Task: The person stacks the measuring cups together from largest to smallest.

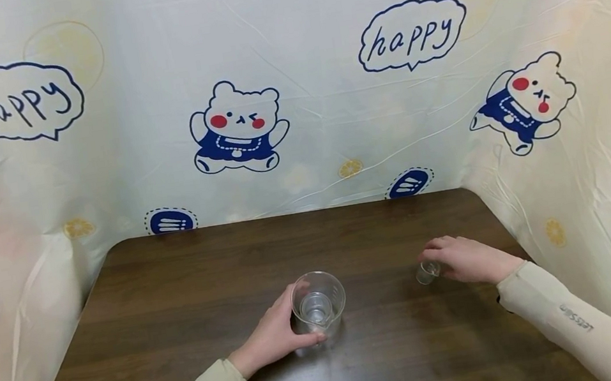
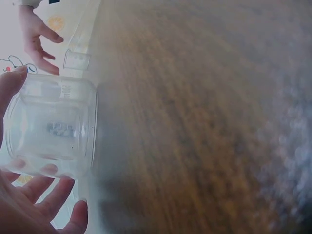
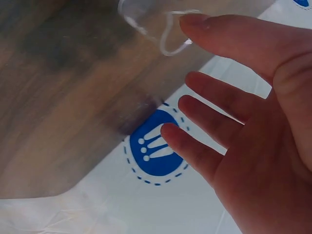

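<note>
My left hand [image 1: 269,338] grips a large clear glass beaker [image 1: 335,291] from its left side, thumb at the near side and fingers around the far side. Inside that beaker sits a smaller clear beaker [image 1: 316,308]; printed marks show on the glass in the left wrist view. Over to the right, a small clear beaker [image 1: 427,274] stands upright on the table. Beside it is my right hand [image 1: 468,259], fingers spread and loosely bent; in the right wrist view the thumb [image 3: 200,27] overlaps the small beaker's rim, and whether they touch is unclear.
The dark brown wooden table [image 1: 195,276] has rounded far corners. A pale curtain [image 1: 321,130] printed with bears and "happy" bubbles hangs behind the table and along both sides, close to its edges.
</note>
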The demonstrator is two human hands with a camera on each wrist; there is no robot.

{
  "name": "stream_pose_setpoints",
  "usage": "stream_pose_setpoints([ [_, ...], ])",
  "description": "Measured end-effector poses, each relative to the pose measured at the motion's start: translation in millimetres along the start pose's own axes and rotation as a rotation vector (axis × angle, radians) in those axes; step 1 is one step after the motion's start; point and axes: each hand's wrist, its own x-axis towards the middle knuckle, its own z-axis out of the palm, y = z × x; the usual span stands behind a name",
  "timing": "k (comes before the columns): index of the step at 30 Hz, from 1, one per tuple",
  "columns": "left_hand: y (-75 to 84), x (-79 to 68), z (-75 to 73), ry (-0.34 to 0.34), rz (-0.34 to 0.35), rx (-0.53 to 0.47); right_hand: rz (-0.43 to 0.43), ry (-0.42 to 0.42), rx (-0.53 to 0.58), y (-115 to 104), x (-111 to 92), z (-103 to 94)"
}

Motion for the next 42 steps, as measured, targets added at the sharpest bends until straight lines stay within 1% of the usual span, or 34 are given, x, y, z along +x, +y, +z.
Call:
stream_pose_setpoints([
  [9, -0.8, -0.4, -0.4, -0.007, -0.006, 0.003, -0.013, 0.039, -0.017, 11.6, 1.1, 15.0],
  [18, -3.4, -0.9, 0.9, 0.001, 0.003, 0.001, -0.062, 0.068, -0.027, 16.9, 7.4, 25.2],
  [27, -3.7, -0.1, 0.7, -0.001, 0.018, 0.012, -0.066, 0.066, -0.05, 20.3, 12.7, 29.9],
  [37, -2.3, -0.7, 0.7, 0.002, 0.017, 0.015, -0.043, 0.029, -0.074, 25.3, 14.7, 31.7],
  [42, -2.8, -0.8, 0.1, 0.001, 0.024, 0.027, -0.032, 0.016, -0.081, 23.8, 15.9, 30.3],
])
